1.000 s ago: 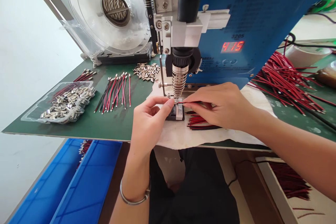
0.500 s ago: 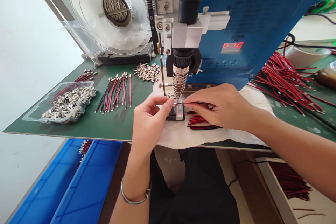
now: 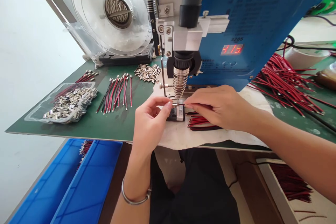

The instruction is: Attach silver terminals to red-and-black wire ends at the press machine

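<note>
Beneath the coiled-spring soldering head [image 3: 181, 80], my left hand [image 3: 151, 120] pinches a small silver metal connector [image 3: 174, 104] between thumb and forefinger, over a little fixture block [image 3: 180, 113]. From the other side, my right hand [image 3: 223, 108] pinches a thin dark wire, its end at the connector by the soldering tip. Whether wire and connector are joined cannot be made out. Below my right fingers lies a bundle of red and black wires [image 3: 201, 122] on a white cloth [image 3: 183, 141].
A blue soldering machine [image 3: 236, 14] rises behind. To the left are a clear tray of connectors [image 3: 70, 103], a connector pile [image 3: 147, 73] and wires with connectors attached [image 3: 118, 92]. More wires [image 3: 286, 84] heap at right. Blue bins [image 3: 86, 182] stand below the table edge.
Both hands hold almost the same place, with the connector a little more visible at my left fingertips. The machine's red display reads differently. The whole view has shifted slightly.
</note>
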The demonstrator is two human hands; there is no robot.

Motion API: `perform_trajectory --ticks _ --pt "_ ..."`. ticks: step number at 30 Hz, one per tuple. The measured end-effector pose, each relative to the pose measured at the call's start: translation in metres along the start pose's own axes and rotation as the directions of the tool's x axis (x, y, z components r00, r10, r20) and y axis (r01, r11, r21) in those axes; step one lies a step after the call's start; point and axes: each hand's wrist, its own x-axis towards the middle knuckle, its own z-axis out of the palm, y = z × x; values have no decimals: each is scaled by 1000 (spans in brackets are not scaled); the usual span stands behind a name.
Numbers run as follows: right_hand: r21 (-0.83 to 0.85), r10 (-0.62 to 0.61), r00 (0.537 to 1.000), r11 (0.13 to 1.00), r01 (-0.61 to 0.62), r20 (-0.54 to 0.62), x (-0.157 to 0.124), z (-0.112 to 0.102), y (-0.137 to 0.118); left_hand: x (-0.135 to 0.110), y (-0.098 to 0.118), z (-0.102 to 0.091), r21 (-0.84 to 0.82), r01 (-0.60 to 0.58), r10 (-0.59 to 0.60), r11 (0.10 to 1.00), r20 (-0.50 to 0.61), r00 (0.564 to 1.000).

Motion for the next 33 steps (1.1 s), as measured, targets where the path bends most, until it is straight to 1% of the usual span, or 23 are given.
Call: perform_trajectory --ticks 3,7,14,27,33 --pt "-1 0 1000 1000 0 12 0 -1 0 0 3 1 3 -8 8 1000 0 1000" --pt "3 -5 1000 1000 5 -3 0 -1 -1 -1 4 1 2 -6 6 1000 10 1000" --pt "-6 -9 1000 1000 9 -1 -1 -1 -1 -1 2 2 52 -4 6 999 -30 1000" --pt "-29 -12 1000 1000 12 -3 0 -1 -1 -2 6 3 15 -1 2 1000 -21 1000" --pt "-7 0 1000 1000 0 0 1 -3 -2 -1 7 4 -47 2 -5 999 -61 998"
